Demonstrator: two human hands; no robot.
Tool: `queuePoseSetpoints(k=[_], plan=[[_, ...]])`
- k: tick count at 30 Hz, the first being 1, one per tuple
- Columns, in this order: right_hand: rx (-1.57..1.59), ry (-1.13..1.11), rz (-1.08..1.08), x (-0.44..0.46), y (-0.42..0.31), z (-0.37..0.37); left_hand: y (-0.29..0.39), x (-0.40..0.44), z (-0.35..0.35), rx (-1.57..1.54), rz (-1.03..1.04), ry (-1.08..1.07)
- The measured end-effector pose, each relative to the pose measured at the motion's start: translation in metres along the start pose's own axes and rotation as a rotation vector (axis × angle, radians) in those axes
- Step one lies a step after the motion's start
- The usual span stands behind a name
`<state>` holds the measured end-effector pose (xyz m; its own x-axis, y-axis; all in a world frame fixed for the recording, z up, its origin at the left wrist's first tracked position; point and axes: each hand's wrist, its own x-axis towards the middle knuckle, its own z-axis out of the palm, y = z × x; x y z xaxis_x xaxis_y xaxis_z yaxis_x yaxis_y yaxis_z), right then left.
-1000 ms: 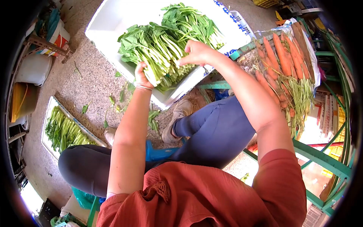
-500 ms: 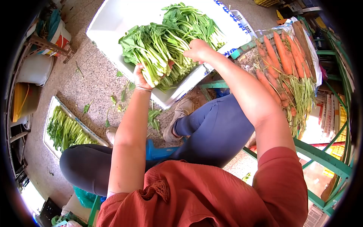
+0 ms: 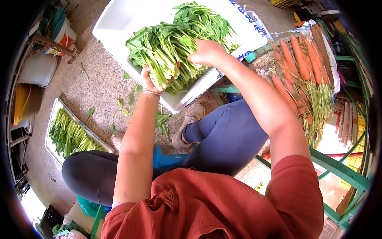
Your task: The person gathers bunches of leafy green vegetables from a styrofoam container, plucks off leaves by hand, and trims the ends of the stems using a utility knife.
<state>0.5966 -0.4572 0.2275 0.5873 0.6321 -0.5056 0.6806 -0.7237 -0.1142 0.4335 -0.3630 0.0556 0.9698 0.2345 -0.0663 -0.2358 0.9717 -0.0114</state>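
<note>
Our leafy greens (image 3: 157,51) are in the white box (image 3: 119,20), some stems clamped in the fingers of our left hand (image 3: 149,82). Our right hand (image 3: 209,52) is at the stalks, fingers bent; we cannot tell whether they grip. Carrots (image 3: 299,59) lie beside the box.

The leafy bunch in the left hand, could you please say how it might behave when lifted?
The leafy bunch would probably droop at its broad, loose leaves. Its pale stems lie fairly straight, so they seem stiffer, though slender enough to snap.
</note>
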Motion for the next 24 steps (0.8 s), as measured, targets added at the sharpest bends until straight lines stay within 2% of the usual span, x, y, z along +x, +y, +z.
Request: queuePoseSetpoints(k=[2,3,5,6,7,14,16,18,22,24], plan=[[-0.046,-0.115,0.077,-0.011,-0.016,-0.001,-0.004,0.0,0.001,-0.014,0.024,0.014],[-0.189,-0.05,0.08,-0.013,-0.021,0.005,-0.005,0.0,0.002,0.032,0.053,0.046],[-0.214,-0.097,0.091,-0.014,-0.026,0.01,-0.006,0.0,0.002,0.079,0.079,0.079],[-0.241,-0.144,0.1,-0.013,-0.026,0.013,-0.007,0.002,-0.001,0.053,0.067,0.025],[-0.249,-0.082,0.057,-0.006,-0.023,0.025,-0.007,0.003,-0.001,0.027,0.057,-0.028],[-0.025,-0.079,0.147,0.018,-0.017,0.047,-0.018,0.007,0.018,-0.074,0.134,-0.021],[-0.031,-0.08,0.153,0.017,-0.018,0.046,-0.019,0.01,0.02,-0.06,0.105,-0.076],[-0.051,-0.074,0.162,0.018,-0.02,0.047,-0.023,0.013,0.022,-0.176,0.09,-0.074],[-0.131,-0.136,0.161,0.021,-0.021,0.044,-0.029,0.019,0.021,-0.136,0.141,-0.13],[-0.082,-0.114,0.161,0.021,-0.019,0.043,-0.029,0.019,0.021,-0.029,0.173,-0.089]])
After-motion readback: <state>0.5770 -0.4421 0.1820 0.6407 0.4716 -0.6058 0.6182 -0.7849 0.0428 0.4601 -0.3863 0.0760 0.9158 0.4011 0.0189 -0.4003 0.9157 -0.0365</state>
